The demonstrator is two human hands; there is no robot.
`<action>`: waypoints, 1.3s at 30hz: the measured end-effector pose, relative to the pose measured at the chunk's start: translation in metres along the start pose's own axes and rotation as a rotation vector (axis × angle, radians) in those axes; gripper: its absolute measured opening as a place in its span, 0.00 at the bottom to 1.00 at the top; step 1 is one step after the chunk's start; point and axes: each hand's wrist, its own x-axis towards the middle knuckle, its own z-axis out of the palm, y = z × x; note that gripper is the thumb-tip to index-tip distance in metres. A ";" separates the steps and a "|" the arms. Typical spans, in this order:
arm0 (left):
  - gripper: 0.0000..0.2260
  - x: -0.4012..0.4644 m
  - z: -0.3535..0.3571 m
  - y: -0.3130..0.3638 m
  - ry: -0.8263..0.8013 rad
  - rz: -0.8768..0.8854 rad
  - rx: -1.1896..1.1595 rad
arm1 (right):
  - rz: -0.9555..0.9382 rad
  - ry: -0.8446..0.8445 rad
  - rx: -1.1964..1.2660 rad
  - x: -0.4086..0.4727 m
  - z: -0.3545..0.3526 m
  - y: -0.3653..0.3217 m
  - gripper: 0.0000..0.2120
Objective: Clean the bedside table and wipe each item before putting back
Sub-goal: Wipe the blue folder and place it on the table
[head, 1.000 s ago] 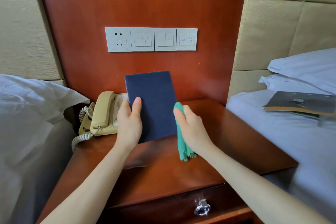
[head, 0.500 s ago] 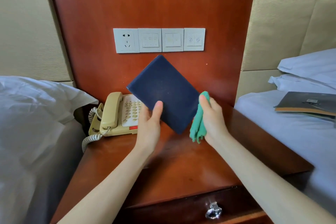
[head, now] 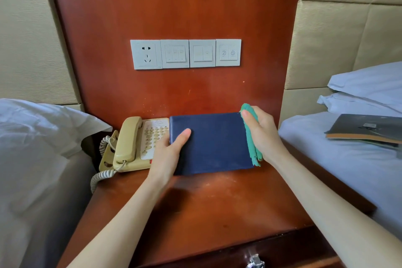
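Observation:
A dark blue book is held landscape just above the back of the reddish wooden bedside table. My left hand grips its left edge, thumb on the cover. My right hand holds a green cloth pressed against the book's right edge. A beige corded telephone stands on the table's back left, partly covered by the book.
A row of white socket and switch plates sits on the wooden wall panel. Beds with white pillows flank the table; a dark booklet lies on the right bed. A drawer with a metal knob is below.
The book turned from upright through a tilted diamond pose to lying wide, and came lower toward the table beside the telephone. My right hand with the cloth stayed at its right edge.

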 end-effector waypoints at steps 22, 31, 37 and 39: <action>0.14 -0.015 0.011 -0.008 0.194 -0.168 -0.345 | 0.384 0.137 0.432 -0.045 0.030 0.016 0.11; 0.18 -0.003 0.008 0.009 -0.296 -0.176 -0.304 | -0.035 0.115 0.185 0.006 -0.020 -0.016 0.09; 0.12 -0.008 -0.003 0.015 -0.355 -0.073 -0.070 | -0.248 0.092 -0.021 0.015 -0.029 -0.045 0.07; 0.11 -0.011 -0.003 0.018 -0.358 0.005 0.000 | -0.309 0.064 -0.084 0.012 -0.030 -0.051 0.08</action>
